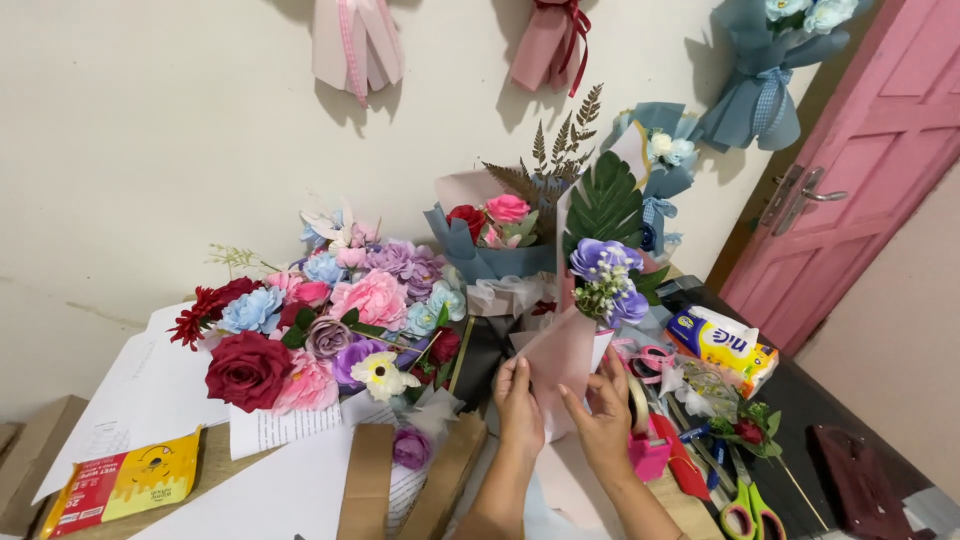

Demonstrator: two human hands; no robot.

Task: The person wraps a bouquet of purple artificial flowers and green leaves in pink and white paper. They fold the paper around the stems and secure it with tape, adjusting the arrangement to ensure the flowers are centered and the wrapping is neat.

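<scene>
So both hands are working on a small bouquet [590, 330] near the middle of the table [215, 460], just in front of the person: purple flowers [605, 275] with little white sprigs and a big green leaf [605, 205] are sticking up out of pink wrapping paper [560, 365]. The left hand [518, 405] is pressing against the left side of the paper, its grip closed around the edge with the fingers lying flat on the sheet. The right hand [600, 420] is sitting on the lower right side, thumb reaching across the front, pinching the wrap from that side. Just right of the hands, a pink tape dispenser [648, 450] is sitting on the table, and past it green-handled scissors [750, 515] are lying near the edge, with a single red rose stem [748, 430] resting nearby and a yellow and white packet [722, 345] behind that. To the left, a big pile of loose artificial flowers [320, 320] in red, pink, blue and purple is spreading over white paper, with brown paper strips [365, 480] lying in front and a yellow and red packet [125, 485] sitting at the far left corner. Behind the bouquet, a blue-wrapped bouquet [495, 240] is leaning against the wall, and more wrapped bouquets are hanging above, beside a pink door [850, 170].
</scene>
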